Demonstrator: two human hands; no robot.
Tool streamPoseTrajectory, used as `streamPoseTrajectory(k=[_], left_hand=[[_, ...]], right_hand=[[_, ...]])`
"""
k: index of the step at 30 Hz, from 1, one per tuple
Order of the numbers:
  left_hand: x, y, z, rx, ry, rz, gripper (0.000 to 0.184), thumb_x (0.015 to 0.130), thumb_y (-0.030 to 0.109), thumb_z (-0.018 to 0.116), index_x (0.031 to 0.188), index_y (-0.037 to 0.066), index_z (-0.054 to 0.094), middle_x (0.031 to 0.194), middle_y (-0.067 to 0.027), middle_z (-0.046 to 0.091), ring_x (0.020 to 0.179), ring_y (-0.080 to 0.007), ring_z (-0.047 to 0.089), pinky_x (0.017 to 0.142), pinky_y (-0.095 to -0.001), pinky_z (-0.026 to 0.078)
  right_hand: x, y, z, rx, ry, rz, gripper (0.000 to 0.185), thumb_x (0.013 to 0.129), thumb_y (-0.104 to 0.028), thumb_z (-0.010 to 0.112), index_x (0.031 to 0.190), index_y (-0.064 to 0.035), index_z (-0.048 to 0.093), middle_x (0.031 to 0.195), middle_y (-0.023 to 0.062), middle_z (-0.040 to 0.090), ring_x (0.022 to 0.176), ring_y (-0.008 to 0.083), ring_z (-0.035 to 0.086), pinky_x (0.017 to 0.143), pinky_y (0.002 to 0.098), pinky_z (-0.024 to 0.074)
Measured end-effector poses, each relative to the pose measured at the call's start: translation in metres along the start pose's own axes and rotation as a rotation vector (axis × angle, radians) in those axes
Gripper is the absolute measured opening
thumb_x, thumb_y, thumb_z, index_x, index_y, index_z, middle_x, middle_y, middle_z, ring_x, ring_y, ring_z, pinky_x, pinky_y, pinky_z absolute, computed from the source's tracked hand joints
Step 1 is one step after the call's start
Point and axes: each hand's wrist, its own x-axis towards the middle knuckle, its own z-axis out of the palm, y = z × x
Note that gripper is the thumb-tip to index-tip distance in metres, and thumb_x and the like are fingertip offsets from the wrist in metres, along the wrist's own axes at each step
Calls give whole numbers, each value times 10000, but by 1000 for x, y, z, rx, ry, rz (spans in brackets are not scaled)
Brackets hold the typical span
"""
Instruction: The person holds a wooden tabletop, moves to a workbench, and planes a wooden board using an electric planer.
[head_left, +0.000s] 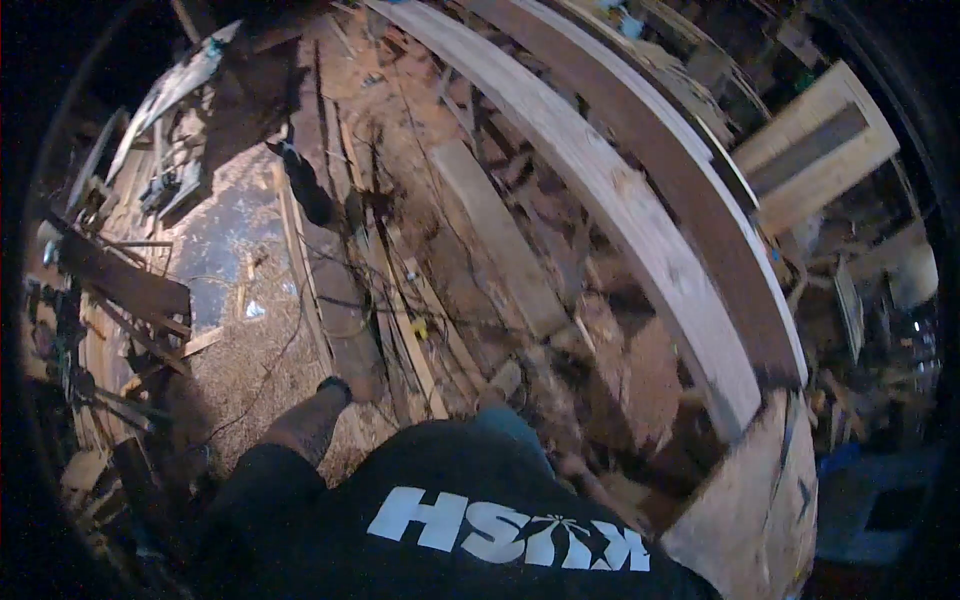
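My left hand point(362, 384) hangs low at the end of a bare forearm with a dark band at the wrist. It is dim and blurred, so its fingers do not show clearly. Behind or under it runs a dark brown plank point(342, 310), and I cannot tell whether the hand touches it. Thin wooden strips point(405, 320) lie just right of the hand. I cannot make out my right hand; my black shirt point(450, 480) with white letters fills the bottom of the view.
Long pale boards point(620, 190) stretch along the right side. A shorter plank point(500, 240) lies left of them. Wood shavings point(240, 380) cover the floor on the left. A dark cable point(400, 300) crosses the ground. A wooden frame panel point(820, 140) leans at far right.
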Motion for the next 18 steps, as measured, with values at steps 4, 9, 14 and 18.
streamPoseTrajectory(k=[4, 9, 14, 18], left_hand=[[-15, 10, -26, 136, -18, 55, 437, 1027, 397, 515, 1232, 71, 721, 1114, -216, 740, 1017, -423, 682, 930, -539, 541], [-39, 81, -202, -6, 50, -100, 366, 1003, 318, 550, 1209, 78, 734, 1104, -200, 744, 1037, -397, 699, 931, -521, 551], [-2, 72, -229, -657, 485, -38, 317, 916, 336, 695, 1109, 94, 764, 978, -155, 765, 940, -350, 731, 851, -492, 586], [52, 55, -192, -691, 542, -211, 365, 867, 412, 736, 1040, 95, 784, 1068, -167, 786, 981, -366, 738, 894, -489, 584]], right_hand=[[55, 11, -125, -119, -103, -88, 486, 1008, -444, 620, 1305, -65, 685, 1272, 233, 720, 1152, 411, 702, 980, 504, 558], [134, 12, -323, -454, 108, -385, 484, 983, -399, 646, 1318, -50, 674, 1266, 211, 729, 1114, 411, 714, 968, 497, 573], [122, -185, -526, -55, 366, -181, 500, 907, -341, 790, 1295, -40, 698, 1212, 176, 754, 1069, 387, 722, 968, 445, 569], [158, -236, -565, 142, 372, -239, 700, 934, -538, 766, 1369, -12, 609, 1227, 254, 734, 1164, 451, 695, 1022, 517, 538]])
